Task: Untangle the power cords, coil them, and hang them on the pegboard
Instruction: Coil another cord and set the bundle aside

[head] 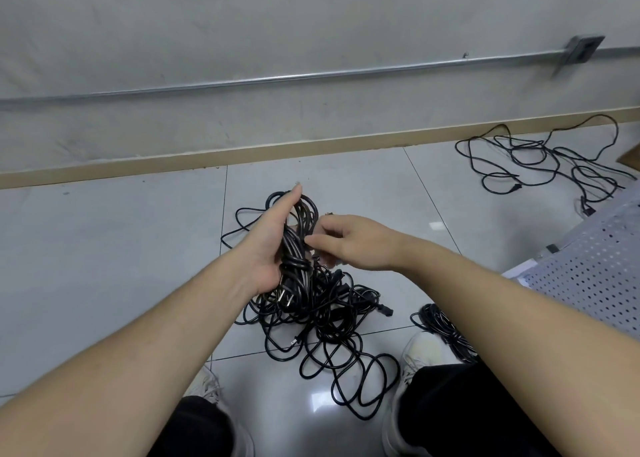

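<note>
Power cords are lying in a black tangled heap [325, 314] on the tiled floor [114, 249] between the person's shoes, its loops spreading toward the near tile joint. A second loose tangle [540, 160] is sprawling by the wall to the right, well apart, and a smaller coiled bundle [446, 332] is sitting just beside the right shoe. The pegboard is not showing.

The left hand [268, 249] is supporting a gathered coil [298, 245] above the heap, fingers mostly straight along it and the thumb side hidden. The right hand [343, 240] is pinching a strand at the coil's wrapped waist, fingers narrow and curled.

The likely trouble: the coil's tail seems to be trailing into the heap, so pulling the wrap tight could be dragging other cords up or cinching a knot. The loosely cradled coil could also be slipping and springing open.
</note>
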Demonstrator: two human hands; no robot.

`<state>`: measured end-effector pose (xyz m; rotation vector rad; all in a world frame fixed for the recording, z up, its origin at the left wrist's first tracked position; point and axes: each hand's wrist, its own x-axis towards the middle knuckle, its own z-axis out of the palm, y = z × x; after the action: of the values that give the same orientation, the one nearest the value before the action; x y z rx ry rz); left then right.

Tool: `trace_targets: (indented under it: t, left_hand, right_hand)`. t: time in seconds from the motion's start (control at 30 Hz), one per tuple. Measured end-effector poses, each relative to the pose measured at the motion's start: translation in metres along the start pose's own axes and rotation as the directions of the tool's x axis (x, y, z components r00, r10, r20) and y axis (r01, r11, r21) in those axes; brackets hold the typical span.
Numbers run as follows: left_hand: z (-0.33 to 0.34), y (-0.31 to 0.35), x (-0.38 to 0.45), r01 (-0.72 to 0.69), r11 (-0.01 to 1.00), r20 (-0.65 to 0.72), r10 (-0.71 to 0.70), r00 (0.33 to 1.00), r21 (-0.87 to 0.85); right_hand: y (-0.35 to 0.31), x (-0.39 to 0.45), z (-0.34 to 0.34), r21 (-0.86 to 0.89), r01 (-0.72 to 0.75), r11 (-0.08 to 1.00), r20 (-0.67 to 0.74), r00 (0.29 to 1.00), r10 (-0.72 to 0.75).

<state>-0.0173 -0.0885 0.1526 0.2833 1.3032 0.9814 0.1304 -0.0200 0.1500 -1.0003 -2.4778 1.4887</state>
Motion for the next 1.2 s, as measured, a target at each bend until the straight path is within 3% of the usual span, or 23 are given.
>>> trace_targets:
  t: [0.1, 0.23, 0.4, 0.47, 0.57, 0.67, 0.87, 1.03, 1.2]
  left_hand:
    - [-0.003, 0.002, 0.003, 0.043, 0.995, -0.058, -0.049, 0.997, -0.094]
    - [-0.009, 0.005, 0.007, -0.016, 0.982, -0.148, -0.013, 0.989, -0.189]
    - [-0.013, 0.009, 0.013, -0.165, 0.959, -0.097, 0.147, 0.984, -0.229]
    - [-0.014, 0.009, 0.012, -0.223, 0.956, -0.043, 0.219, 0.975, -0.192]
    - [-0.011, 0.002, 0.009, -0.198, 0.980, 0.031, 0.198, 0.980, 0.005]
    - [0.005, -0.004, 0.006, -0.229, 0.970, 0.100, 0.221, 0.970, 0.081]
    - [0.028, -0.001, 0.014, -0.351, 0.929, -0.030, 0.356, 0.934, 0.114]
    - [0.037, -0.014, 0.025, -0.362, 0.919, 0.072, 0.356, 0.932, 0.156]
    - [0.061, -0.026, 0.040, -0.371, 0.909, 0.080, 0.362, 0.929, 0.189]
  right_hand:
    - [-0.006, -0.004, 0.002, 0.065, -0.026, 0.998, 0.047, 0.999, 0.023]
    - [-0.008, -0.007, 0.001, 0.112, -0.046, 0.993, 0.057, 0.998, 0.040]
    - [-0.009, -0.007, 0.005, 0.246, -0.151, 0.957, 0.162, 0.980, 0.113]
    - [-0.006, -0.007, 0.009, 0.256, -0.175, 0.951, 0.186, 0.974, 0.129]
    - [-0.002, -0.008, 0.014, 0.273, -0.149, 0.951, 0.177, 0.979, 0.102]
    - [0.000, -0.008, 0.014, 0.391, -0.147, 0.908, 0.106, 0.988, 0.115]
    - [0.006, -0.013, 0.006, 0.366, -0.122, 0.922, -0.011, 0.991, 0.135]
    - [0.024, -0.023, -0.018, 0.378, -0.101, 0.920, -0.034, 0.992, 0.122]
    - [0.056, -0.028, -0.051, 0.513, -0.135, 0.847, -0.235, 0.928, 0.290]
